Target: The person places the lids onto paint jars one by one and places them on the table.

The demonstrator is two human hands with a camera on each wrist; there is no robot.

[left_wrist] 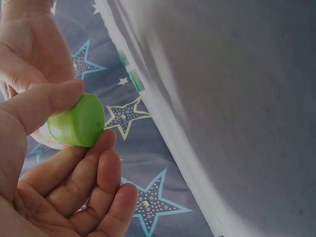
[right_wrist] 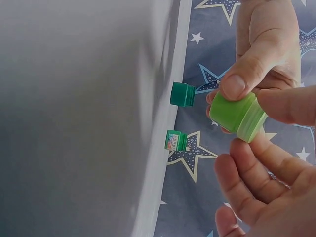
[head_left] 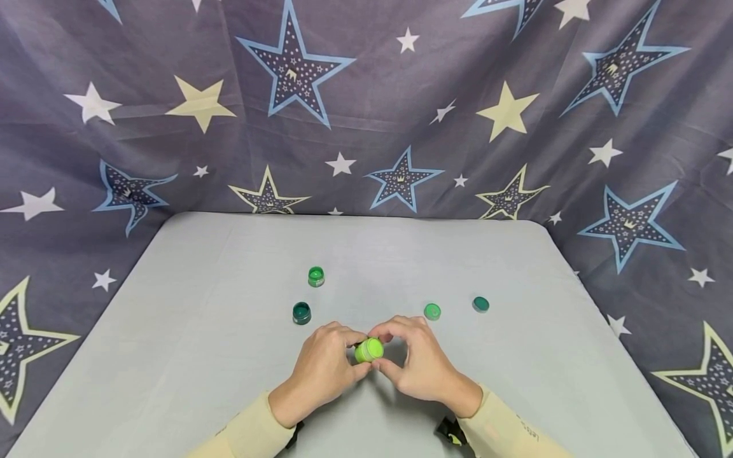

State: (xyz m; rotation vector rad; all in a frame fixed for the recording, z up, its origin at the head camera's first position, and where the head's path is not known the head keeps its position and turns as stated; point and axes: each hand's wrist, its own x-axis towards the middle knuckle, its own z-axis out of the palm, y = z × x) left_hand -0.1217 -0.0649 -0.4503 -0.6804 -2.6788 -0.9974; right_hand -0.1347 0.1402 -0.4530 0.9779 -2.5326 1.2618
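Observation:
A small lime-green paint jar (head_left: pixel 369 349) is held between both hands above the near middle of the table. My left hand (head_left: pixel 326 362) grips its body between thumb and fingers. On the other side, my right hand (head_left: pixel 420 362) pinches the jar's paler lid (right_wrist: pixel 251 122) by thumb and fingertips. The lid sits on the jar in the right wrist view. Beyond the left hand stand a dark green jar (head_left: pixel 301 313) and a mid-green jar (head_left: pixel 316 277), both without lids.
Past the right hand lie a light green lid (head_left: pixel 432 312) and a dark green lid (head_left: pixel 481 304). A pale cloth covers the table (head_left: pixel 189 331). A star-patterned curtain (head_left: pixel 355 127) hangs behind the table and down both sides.

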